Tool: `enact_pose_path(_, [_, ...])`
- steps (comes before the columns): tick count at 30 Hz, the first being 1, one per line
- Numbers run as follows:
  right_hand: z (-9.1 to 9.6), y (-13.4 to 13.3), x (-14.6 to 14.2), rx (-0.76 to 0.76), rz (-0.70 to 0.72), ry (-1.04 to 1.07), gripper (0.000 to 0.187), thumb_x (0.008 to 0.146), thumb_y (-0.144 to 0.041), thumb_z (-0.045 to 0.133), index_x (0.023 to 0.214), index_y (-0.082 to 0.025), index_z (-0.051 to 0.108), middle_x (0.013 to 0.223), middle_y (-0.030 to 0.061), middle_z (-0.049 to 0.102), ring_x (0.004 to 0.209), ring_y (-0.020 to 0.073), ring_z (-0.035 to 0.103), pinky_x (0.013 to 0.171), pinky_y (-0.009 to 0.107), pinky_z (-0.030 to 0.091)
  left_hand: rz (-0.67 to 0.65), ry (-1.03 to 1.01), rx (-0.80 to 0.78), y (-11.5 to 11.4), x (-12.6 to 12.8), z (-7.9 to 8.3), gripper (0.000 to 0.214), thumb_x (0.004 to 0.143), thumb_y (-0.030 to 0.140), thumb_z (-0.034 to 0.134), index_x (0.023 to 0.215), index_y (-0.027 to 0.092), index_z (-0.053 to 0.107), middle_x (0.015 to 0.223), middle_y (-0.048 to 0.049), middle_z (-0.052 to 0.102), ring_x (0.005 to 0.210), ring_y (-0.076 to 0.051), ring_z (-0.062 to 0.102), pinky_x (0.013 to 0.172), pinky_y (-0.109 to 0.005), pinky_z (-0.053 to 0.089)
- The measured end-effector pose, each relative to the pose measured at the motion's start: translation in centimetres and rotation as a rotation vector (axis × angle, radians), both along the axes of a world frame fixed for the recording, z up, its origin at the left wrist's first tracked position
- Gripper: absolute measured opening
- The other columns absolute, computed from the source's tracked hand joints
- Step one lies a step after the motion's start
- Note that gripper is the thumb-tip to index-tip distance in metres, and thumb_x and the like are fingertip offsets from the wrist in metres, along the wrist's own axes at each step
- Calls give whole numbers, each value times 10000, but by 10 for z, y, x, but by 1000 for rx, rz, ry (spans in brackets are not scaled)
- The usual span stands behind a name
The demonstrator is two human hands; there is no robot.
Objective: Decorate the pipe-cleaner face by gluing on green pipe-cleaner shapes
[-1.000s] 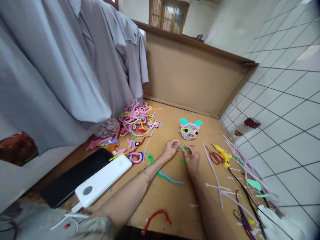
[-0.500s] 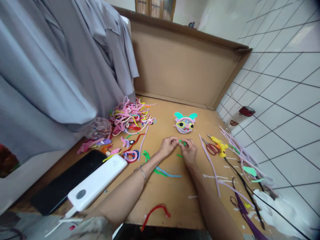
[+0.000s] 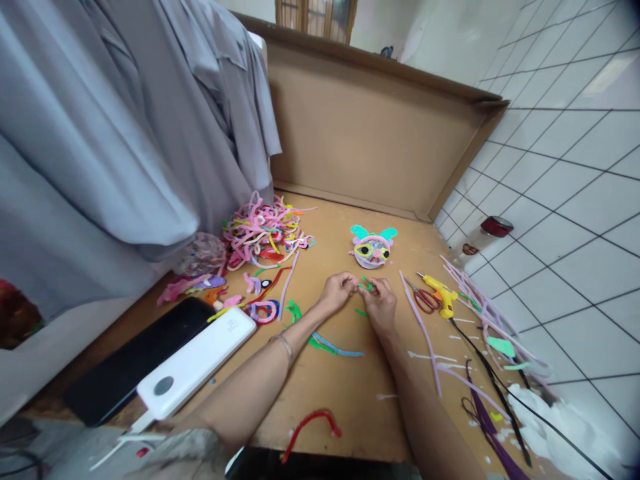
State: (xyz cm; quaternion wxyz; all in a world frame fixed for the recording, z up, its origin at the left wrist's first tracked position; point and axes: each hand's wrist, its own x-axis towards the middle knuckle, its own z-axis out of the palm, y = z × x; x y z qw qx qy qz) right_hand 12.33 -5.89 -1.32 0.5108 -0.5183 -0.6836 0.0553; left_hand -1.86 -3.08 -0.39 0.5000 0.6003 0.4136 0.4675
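My left hand (image 3: 337,292) and my right hand (image 3: 382,303) meet over the cardboard work surface (image 3: 350,380), both pinching a short green pipe cleaner (image 3: 367,285) between their fingertips. Just beyond them lies a small pipe-cleaner animal face (image 3: 373,247) with teal ears and yellow-ringed eyes. A green scrap (image 3: 360,312) lies under my right hand. A green and blue pipe cleaner (image 3: 330,345) rests beside my left forearm.
A heap of pink pipe cleaners (image 3: 263,233) sits at the left. Red scissors (image 3: 425,299) and a yellow glue gun (image 3: 440,293) lie at the right with lilac stems (image 3: 425,333). A white power bank (image 3: 197,363), a black phone (image 3: 130,367), grey cloth (image 3: 110,133) are on the left.
The hands stay together on the green piece, fingers shifting slightly. The view has tilted down and then drifted a little.
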Motion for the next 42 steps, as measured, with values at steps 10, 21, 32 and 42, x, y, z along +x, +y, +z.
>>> enact_pose_path(10, [4,-2,-3,2,38,6,146,868,-309,563,867,-203,663,820,48,648,752,176,607,689,301,501,10,10,22,1,2,-3,248,810,365,537,703,148,590,537,43,501,533,-93,443,558,-217,355])
enact_pose_path(21, [8,-4,-3,-10,54,-94,175,863,-319,562,929,-203,676,907,72,643,874,216,603,801,372,473,80,-40,-6,6,3,-6,122,805,264,570,778,148,598,580,44,527,546,-79,467,550,-196,374])
enact_pose_path(32, [21,-40,-51,-213,663,-450,285,788,-457,705,725,-198,601,722,2,629,724,152,560,713,307,351,308,-662,-77,34,-59,18,230,782,353,676,793,141,587,646,25,562,501,-42,474,485,-168,363])
enact_pose_path(42, [22,-45,-58,-269,686,-729,150,894,-306,586,979,-205,658,906,43,680,833,171,577,724,288,344,231,-496,0,23,-40,12,341,734,464,701,772,136,615,614,12,589,492,-55,475,478,-186,356])
